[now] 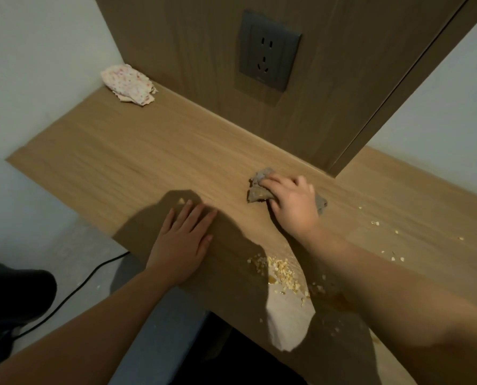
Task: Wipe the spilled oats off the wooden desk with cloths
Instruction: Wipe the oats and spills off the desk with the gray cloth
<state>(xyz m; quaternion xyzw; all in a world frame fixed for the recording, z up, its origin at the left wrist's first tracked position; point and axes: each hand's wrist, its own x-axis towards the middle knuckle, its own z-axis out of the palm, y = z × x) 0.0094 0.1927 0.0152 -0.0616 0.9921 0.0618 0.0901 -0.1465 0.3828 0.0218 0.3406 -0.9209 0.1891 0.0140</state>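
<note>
Right hand (292,207) grips the grey cloth (258,187) under curled fingers; left hand (180,245) lies flat on the wooden desk (120,151), beside the oats (277,269).

White walls (37,56), wood panel (176,51), grey socket (269,50)

We counted one wooden desk (120,151), two cloths on it, a grey cloth (256,194) and a flowered cloth (129,83), two hands, a left hand (180,245) and a right hand (292,207), one wall socket (269,50), one black cable (73,290), and one main heap of oats (279,269) with loose flakes too many to count.
</note>
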